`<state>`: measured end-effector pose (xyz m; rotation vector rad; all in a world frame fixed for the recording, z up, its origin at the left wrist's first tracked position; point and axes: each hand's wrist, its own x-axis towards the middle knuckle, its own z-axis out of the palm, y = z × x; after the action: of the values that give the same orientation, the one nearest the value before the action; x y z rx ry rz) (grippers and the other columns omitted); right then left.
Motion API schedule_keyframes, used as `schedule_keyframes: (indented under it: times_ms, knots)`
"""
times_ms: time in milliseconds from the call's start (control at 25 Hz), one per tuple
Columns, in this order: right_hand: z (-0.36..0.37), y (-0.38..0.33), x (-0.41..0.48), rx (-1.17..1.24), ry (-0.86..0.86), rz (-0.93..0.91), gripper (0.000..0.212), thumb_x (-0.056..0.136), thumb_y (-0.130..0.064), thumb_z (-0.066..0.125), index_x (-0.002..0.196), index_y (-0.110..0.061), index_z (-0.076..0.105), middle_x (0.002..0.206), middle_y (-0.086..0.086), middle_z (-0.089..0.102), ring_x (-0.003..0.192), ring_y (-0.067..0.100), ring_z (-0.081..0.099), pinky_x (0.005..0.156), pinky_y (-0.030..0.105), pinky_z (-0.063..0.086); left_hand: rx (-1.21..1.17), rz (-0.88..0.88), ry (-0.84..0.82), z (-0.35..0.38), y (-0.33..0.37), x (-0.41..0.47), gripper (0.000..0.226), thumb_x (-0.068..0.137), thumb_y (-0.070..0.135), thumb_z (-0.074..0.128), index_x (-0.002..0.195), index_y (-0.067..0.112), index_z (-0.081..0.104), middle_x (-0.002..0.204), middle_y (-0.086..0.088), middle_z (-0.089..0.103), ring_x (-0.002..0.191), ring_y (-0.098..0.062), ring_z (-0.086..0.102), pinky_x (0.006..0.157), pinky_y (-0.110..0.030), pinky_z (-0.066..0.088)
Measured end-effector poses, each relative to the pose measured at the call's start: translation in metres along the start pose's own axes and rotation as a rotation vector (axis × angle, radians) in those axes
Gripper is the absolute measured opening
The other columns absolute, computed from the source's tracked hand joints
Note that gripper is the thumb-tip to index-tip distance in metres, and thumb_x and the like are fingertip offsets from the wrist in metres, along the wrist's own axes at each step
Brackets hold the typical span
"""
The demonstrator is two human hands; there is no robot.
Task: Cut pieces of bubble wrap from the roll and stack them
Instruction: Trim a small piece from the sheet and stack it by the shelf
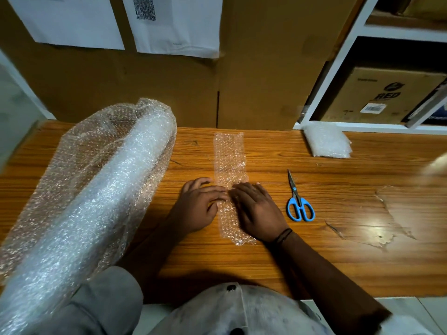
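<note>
A long narrow strip of bubble wrap (pixel 229 160) lies flat on the wooden table (pixel 326 262), running away from me. My left hand (pixel 199 206) rests on the strip's left edge, fingers spread and fairly straight. My right hand (pixel 256 209) lies flat on its right side. The big bubble wrap roll (pixel 101 189) lies diagonally at the left, its loose end bunched on top. A stack of cut bubble wrap pieces (pixel 326 141) sits at the back right. Blue-handled scissors (pixel 298 201) lie closed on the table to the right of my right hand.
A cardboard panel (pixel 169 88) with white papers stands behind the table. A white shelf (pixel 338 68) at the right holds a brown carton (pixel 377 97). The table's surface is peeling at the right (pixel 387 226).
</note>
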<state>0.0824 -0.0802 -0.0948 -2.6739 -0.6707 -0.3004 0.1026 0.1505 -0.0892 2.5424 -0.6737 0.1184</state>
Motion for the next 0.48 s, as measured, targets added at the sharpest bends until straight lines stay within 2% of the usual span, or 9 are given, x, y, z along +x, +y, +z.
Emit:
schedule_keyframes:
  times_ms: [200, 320, 400, 480]
  knots:
    - [0.001, 0.006, 0.001, 0.014, -0.02, -0.077, 0.038, 0.1, -0.021, 0.058, 0.137, -0.016, 0.065, 0.146, 0.004, 0.062, 0.142, 0.023, 0.051, 0.12, 0.048, 0.035, -0.028, -0.028, 0.004, -0.002, -0.015, 0.012, 0.035, 0.089, 0.032, 0.062, 0.121, 0.044, 0.07, 0.137, 0.031, 0.059, 0.144, -0.016, 0.037, 0.108, -0.038, 0.024]
    - [0.002, 0.005, 0.0, 0.025, -0.028, -0.07, 0.036, 0.099, -0.022, 0.057, 0.133, -0.014, 0.068, 0.145, 0.005, 0.062, 0.138, 0.026, 0.054, 0.115, 0.05, 0.041, -0.068, -0.044, -0.013, -0.002, -0.018, 0.014, 0.04, 0.086, 0.033, 0.061, 0.124, 0.044, 0.067, 0.14, 0.033, 0.055, 0.147, -0.014, 0.033, 0.112, -0.043, 0.024]
    - [0.004, 0.004, 0.0, 0.038, -0.025, -0.056, 0.036, 0.098, -0.02, 0.058, 0.132, -0.014, 0.068, 0.145, 0.006, 0.062, 0.137, 0.027, 0.055, 0.112, 0.05, 0.042, -0.064, -0.015, -0.091, -0.004, -0.021, 0.014, 0.05, 0.083, 0.038, 0.06, 0.132, 0.048, 0.059, 0.149, 0.035, 0.045, 0.151, -0.013, 0.025, 0.116, -0.047, 0.019]
    - [0.006, 0.004, -0.001, 0.042, -0.021, -0.041, 0.036, 0.098, -0.018, 0.06, 0.133, -0.014, 0.068, 0.145, 0.006, 0.062, 0.136, 0.028, 0.055, 0.111, 0.051, 0.043, -0.037, 0.046, -0.195, -0.006, -0.024, 0.013, 0.065, 0.079, 0.041, 0.059, 0.141, 0.053, 0.047, 0.158, 0.035, 0.03, 0.153, -0.013, 0.013, 0.117, -0.045, 0.01]
